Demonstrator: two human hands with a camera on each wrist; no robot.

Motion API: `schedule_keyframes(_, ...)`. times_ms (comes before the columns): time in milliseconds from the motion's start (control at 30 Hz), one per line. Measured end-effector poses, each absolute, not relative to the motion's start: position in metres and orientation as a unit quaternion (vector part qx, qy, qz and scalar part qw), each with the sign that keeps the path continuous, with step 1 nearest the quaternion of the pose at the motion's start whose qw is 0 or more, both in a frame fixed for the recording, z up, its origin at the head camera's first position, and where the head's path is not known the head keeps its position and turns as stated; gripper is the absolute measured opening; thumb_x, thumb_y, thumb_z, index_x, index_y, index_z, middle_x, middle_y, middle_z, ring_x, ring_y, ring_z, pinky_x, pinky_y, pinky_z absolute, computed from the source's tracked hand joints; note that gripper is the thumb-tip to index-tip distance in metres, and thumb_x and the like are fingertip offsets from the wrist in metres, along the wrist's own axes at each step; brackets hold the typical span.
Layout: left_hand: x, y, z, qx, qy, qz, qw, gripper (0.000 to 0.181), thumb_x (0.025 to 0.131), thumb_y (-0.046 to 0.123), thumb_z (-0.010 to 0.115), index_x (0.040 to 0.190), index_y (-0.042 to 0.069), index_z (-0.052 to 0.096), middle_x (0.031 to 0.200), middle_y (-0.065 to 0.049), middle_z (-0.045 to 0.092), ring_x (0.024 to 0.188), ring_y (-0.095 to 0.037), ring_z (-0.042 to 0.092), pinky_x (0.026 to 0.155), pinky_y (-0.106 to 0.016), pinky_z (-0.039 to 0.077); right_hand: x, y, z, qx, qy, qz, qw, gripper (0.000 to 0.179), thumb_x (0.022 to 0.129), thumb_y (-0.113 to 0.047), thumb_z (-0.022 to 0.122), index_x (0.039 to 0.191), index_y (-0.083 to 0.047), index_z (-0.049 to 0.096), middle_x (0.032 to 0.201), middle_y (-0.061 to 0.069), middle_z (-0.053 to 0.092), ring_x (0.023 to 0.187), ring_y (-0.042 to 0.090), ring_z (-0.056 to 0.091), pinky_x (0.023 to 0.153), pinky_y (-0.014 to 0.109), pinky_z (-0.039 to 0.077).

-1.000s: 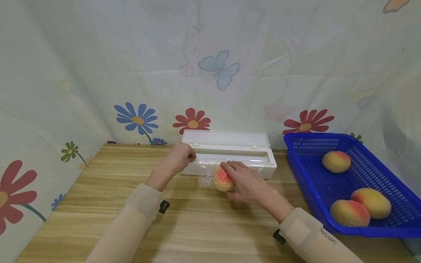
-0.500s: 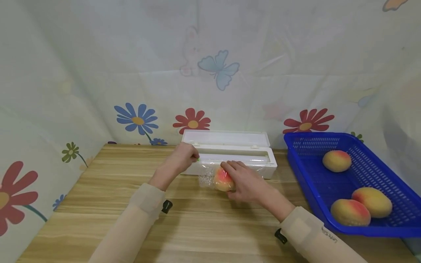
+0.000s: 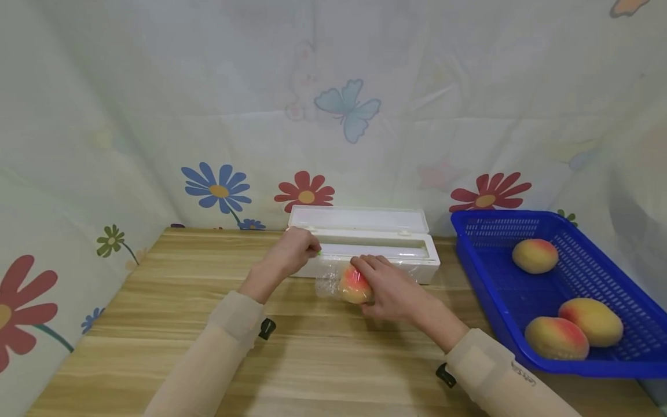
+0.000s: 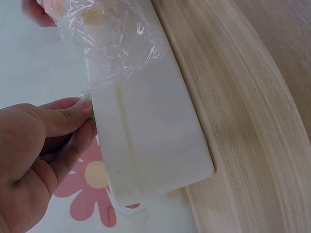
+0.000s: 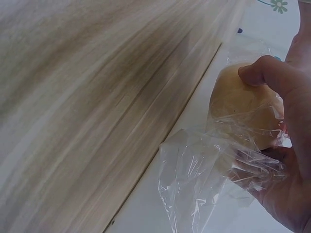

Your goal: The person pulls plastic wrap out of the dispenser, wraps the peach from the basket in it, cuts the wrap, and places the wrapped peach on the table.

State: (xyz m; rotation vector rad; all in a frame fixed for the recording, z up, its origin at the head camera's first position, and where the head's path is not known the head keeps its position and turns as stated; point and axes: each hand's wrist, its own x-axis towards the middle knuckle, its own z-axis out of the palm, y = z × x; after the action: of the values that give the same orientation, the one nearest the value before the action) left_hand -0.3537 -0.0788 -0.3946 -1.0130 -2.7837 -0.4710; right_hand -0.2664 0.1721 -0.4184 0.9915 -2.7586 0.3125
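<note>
A white cling film dispenser box [image 3: 428, 272] lies at the back of the table, lid raised, with a white roll [image 3: 403, 252] inside. My left hand [image 3: 288, 253] pinches a small green slider [image 4: 91, 114] at the front edge of the box, between thumb and fingertips. Before the box, my right hand [image 3: 394, 291] grips a pink-and-yellow peach [image 3: 354, 285] from its right side. Clear cling film [image 4: 114, 41] covers the peach and bunches in wrinkles on its left. In the right wrist view the thumb presses on the peach and loose film [image 5: 189, 174] hangs below the fingers.
On the right stands a blue plastic basket [image 3: 482, 295] holding a peach [image 3: 535, 256] at the back and two more peaches [image 3: 556, 338] near the front. Behind the wooden table [image 3: 172, 313] hangs a flower-printed curtain [image 3: 250, 87].
My left hand has slid slightly right along the box's front edge with the green slider. The right hand and the peach have stayed in place.
</note>
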Motion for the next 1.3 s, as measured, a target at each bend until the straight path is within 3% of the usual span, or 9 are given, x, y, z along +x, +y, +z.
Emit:
schedule_keyframes(600,-0.355,-0.065,-0.394,-0.367,-0.913,-0.153,0.087,0.008,0.092,0.002,0.076,0.089,0.007,0.081,0.086,-0.002,0.075,0.087,-0.021,0.069,0.083,-0.036,0.056,-0.267,0.174,-0.419,0.343,-0.927,0.105,0.104,0.09,0.072,-0.028,0.089,0.147,-0.001,0.046,0.141,0.02,0.054,0.129,0.037,0.052,0.107,0.048,0.045)
schedule_keyframes(967,-0.353,-0.05,-0.393,-0.318,-0.936,-0.146,0.045,0.01,0.095,0.006,0.074,0.096,0.011,0.082,0.091,0.001,0.075,0.091,-0.02,0.067,0.086,-0.044,0.056,-0.268,0.174,-0.42,0.343,-0.929,0.088,0.106,0.089,0.072,-0.03,0.088,0.146,-0.001,0.047,0.14,0.02,0.055,0.128,0.036,0.052,0.107,0.047,0.045)
schedule_keyframes(1300,-0.355,-0.049,-0.394,-0.338,-0.928,-0.147,0.05,0.009,0.094,0.005,0.074,0.094,0.012,0.081,0.089,0.001,0.074,0.086,-0.016,0.065,0.083,-0.034,0.056,-0.268,0.173,-0.42,0.344,-0.929,0.084,0.109,0.09,0.072,-0.03,0.09,0.146,-0.001,0.047,0.139,0.02,0.055,0.127,0.037,0.052,0.105,0.048,0.046)
